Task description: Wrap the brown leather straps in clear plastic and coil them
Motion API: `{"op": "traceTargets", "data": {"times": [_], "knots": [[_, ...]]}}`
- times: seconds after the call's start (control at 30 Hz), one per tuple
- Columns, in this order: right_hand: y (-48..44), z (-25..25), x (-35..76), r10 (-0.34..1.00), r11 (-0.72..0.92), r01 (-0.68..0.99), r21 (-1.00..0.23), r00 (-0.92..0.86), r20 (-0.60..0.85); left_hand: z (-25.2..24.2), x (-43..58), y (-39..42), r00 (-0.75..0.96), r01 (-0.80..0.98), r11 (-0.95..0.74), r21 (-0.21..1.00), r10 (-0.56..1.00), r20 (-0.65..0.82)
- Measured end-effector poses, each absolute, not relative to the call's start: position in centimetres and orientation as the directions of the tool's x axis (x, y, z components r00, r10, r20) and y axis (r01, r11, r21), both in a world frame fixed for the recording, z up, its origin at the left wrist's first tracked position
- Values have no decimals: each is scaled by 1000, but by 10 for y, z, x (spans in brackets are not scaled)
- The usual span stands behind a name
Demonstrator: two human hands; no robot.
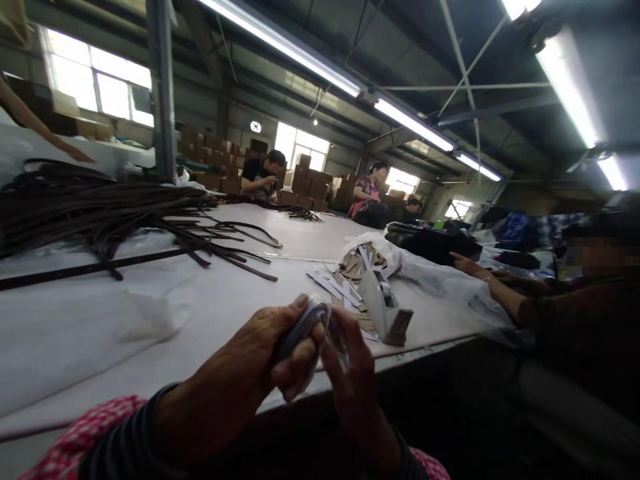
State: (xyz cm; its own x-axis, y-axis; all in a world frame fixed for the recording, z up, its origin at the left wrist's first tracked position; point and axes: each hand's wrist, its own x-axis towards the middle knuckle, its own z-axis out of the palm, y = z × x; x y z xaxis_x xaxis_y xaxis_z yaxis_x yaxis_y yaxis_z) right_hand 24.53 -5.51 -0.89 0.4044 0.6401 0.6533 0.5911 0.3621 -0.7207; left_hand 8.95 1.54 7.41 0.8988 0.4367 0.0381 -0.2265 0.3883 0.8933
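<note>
My left hand [227, 373] is closed round a dark rolled bundle [295, 337] with clear plastic about it, just above the table's front edge. The fingers hide much of the bundle, so its kind cannot be made out. From the right, my right hand [353, 373] comes up with bent fingers against the clear plastic [327, 317] at the bundle's end. A grey tape dispenser [377, 303] stands just beyond my right hand. Beside it lie loose white and tan strips [345, 290], some of them in a clear plastic bag [395, 257].
Dark belts [75, 213] are heaped on the white table [240, 293] at the left, loose ends trailing rightward. Clear sheeting [95, 333] covers the near left. A co-worker's hand [467, 265] reaches over plastic at the right. Several people work farther back, near stacked cartons [313, 183].
</note>
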Motion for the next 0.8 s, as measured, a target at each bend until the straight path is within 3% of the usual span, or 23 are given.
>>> {"op": "traceTargets", "data": {"times": [0.17,0.33,0.5,0.6,0.8], "knots": [[-52,-41,230,795,266,430,-863,408,449,112,92,18,798,-470,425,774,579,167],[-56,-21,245,921,236,232,-944,256,293,143,91,39,752,-600,377,706,568,336],[-39,19,252,870,442,-113,-890,297,394,156,105,41,775,-571,396,719,548,313],[-28,31,236,822,520,-96,-849,327,466,166,118,35,746,-597,381,706,589,312],[-26,14,222,695,488,155,-859,527,490,182,128,40,622,-665,301,683,730,284]]}}
